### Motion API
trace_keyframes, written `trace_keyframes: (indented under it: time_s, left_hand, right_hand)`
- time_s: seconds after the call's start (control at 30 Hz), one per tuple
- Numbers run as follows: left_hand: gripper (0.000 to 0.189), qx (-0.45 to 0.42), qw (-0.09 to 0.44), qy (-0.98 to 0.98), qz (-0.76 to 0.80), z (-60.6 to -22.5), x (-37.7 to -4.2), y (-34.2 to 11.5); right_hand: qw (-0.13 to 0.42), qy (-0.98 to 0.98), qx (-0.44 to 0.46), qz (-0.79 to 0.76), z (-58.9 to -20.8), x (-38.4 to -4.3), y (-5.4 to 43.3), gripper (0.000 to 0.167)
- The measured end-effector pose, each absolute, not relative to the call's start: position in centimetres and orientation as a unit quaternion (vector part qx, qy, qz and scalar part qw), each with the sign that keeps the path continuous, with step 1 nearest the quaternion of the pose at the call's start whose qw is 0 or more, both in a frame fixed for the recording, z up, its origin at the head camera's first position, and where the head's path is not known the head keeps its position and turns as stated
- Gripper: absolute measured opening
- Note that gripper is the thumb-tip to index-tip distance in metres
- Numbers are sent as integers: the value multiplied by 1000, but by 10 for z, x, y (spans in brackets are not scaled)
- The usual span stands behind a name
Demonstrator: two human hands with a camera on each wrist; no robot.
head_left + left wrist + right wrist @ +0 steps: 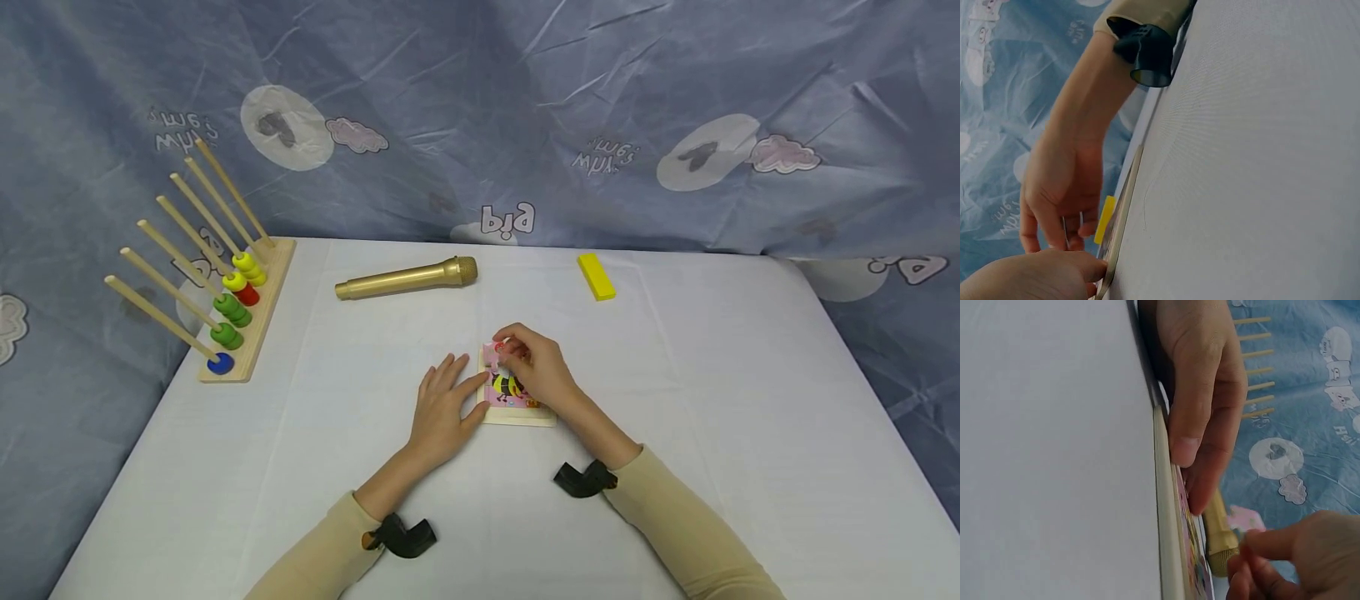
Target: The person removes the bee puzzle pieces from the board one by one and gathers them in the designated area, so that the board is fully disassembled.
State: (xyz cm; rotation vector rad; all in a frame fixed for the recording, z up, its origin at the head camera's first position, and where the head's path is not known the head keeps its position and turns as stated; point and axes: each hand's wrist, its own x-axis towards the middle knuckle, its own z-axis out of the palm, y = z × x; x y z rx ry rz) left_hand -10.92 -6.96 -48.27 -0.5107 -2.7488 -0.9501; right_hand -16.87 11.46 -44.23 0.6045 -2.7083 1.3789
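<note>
A small wooden jigsaw board [519,417] with a pink bee picture [504,388] lies flat on the table in front of me. My left hand [441,410] rests at its left side, fingers spread and fairly straight, thumb and forefinger touching the edge. Above the board's upper part, my right hand [546,368] pinches a pink puzzle piece [1246,517] between thumb and fingers; the right wrist view shows it raised off the board. The right hand covers the upper right of the picture in the head view.
A gold microphone [405,279] lies behind the board, and a yellow block [597,277] lies farther right. At the left stands a wooden peg rack [262,321] with tall rods and coloured beads. A patterned blue cloth [450,108] hangs behind the white table [720,400].
</note>
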Motion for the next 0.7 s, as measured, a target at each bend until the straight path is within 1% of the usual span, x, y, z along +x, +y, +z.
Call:
trace_keyframes:
  time_s: [0.17,0.37,0.53,0.7]
  left_hand:
    - [40,-173,93,-928,-317,-483,-109,-69]
    - [40,-169,84,-929,-319,-481,-107,-69]
    - [40,-167,80,-928,-323,-480,-107,-69]
    - [41,-166,81,-928,-323,-481,-107,-68]
  right_hand:
    - [-5,-859,157,488,-428,-172,129,24]
    - [-1,-861,98,498,-420,-181,171,27]
    - [4,-875,52,482,-422,-186,210,29]
    - [4,-886,26,462,-430,-187,235,28]
